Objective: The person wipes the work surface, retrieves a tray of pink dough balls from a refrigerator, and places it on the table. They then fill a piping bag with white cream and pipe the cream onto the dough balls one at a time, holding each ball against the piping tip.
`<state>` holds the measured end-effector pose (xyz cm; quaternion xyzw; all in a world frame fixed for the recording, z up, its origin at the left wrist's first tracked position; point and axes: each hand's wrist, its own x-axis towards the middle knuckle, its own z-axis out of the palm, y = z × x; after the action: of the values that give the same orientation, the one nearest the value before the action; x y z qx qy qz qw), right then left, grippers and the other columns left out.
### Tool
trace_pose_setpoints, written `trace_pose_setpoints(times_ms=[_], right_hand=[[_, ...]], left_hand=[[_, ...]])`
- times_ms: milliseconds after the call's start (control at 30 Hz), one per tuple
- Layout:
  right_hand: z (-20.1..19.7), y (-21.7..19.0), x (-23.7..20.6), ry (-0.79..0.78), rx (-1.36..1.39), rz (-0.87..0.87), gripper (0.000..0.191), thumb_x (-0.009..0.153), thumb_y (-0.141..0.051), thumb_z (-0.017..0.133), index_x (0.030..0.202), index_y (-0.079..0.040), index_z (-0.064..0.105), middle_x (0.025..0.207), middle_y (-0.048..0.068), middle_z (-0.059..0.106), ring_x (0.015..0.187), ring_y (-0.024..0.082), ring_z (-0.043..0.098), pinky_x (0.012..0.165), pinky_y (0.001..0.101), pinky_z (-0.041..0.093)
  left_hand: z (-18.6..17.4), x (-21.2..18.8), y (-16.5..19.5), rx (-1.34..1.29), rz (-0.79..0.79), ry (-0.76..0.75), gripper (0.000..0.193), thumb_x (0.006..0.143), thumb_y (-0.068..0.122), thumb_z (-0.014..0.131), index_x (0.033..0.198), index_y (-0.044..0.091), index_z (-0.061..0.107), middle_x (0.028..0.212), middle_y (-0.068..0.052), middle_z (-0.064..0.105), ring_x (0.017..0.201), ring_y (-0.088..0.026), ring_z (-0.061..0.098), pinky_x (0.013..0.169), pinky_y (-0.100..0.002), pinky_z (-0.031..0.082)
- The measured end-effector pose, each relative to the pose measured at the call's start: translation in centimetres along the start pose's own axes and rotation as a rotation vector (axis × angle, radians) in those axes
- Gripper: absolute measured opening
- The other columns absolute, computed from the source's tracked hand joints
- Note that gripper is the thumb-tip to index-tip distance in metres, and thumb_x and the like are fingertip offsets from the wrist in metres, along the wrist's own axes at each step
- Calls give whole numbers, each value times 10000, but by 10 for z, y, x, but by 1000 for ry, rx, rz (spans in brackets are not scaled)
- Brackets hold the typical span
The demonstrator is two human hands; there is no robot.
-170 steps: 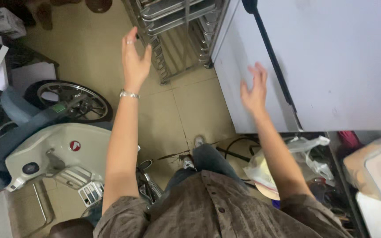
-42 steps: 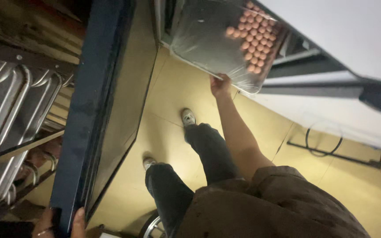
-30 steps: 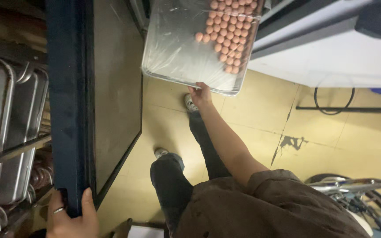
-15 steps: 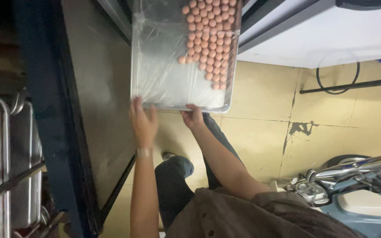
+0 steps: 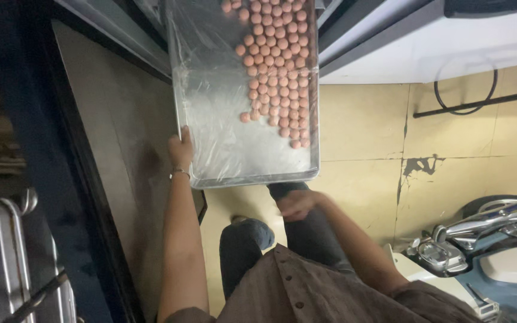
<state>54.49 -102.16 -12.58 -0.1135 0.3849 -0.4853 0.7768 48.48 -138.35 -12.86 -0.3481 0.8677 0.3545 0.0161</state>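
A metal tray (image 5: 210,176) wrapped in clear plastic film sticks out toward me from above. Several small round orange-pink balls (image 5: 276,78) lie in rows on its right half. My left hand (image 5: 181,151) grips the tray's near left corner, a bracelet on the wrist. My right hand (image 5: 297,203) hangs just below the tray's near edge, blurred, fingers loosely curled, holding nothing.
An open dark door panel (image 5: 109,155) stands at my left, with metal racks (image 5: 7,251) beyond it. A white appliance (image 5: 426,42) is at the upper right. A parked scooter (image 5: 486,245) fills the lower right. Yellow tiled floor (image 5: 366,155) lies below.
The tray has slid further out toward me. My left hand moved from the tray's near edge to its left corner. My right hand let go of the edge and dropped below it.
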Motion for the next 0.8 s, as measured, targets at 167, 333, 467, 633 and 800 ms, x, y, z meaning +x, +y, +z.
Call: trace_pose_setpoints(times_ms=[167,333,467,633,800], right_hand=[[-80,-6,-77,1365,116,-277,214,932,-160,577,914,-7,725,650,60,611,531,138,553,480,292,470],[-160,-88,-55,1509,106,-481,384,932,-408,639,1145,-90,605,995,6,681,846,111,650,639,280,524],[-169,-118,-26,1526,43,-470,547,986,-520,609,1125,1,699,975,61,738,873,150,669,750,317,555],[-137,-84,-13,1736,-107,-218,586,1005,-510,567,915,47,726,719,115,669,666,186,618,621,396,510],[-84,-22,-14,1723,-69,-192,555,994,-480,568,892,46,714,702,120,673,639,179,616,596,393,499]], left_hand=[[3,0,-2,-128,8,2,636,985,523,587,832,-90,661,773,-322,653,790,-485,677,695,-512,508],[6,2,-8,-150,90,33,658,1002,521,596,804,-104,641,756,-315,643,760,-485,669,673,-520,498],[5,-5,-13,-84,0,-12,685,1007,535,574,810,-117,649,734,-343,621,783,-492,670,654,-531,487],[1,-49,-41,-106,79,54,660,1011,530,540,871,-93,704,782,-342,644,757,-510,654,644,-538,485],[-4,-118,-86,-57,11,65,665,1034,504,561,798,-113,640,742,-317,632,714,-487,644,641,-530,479]])
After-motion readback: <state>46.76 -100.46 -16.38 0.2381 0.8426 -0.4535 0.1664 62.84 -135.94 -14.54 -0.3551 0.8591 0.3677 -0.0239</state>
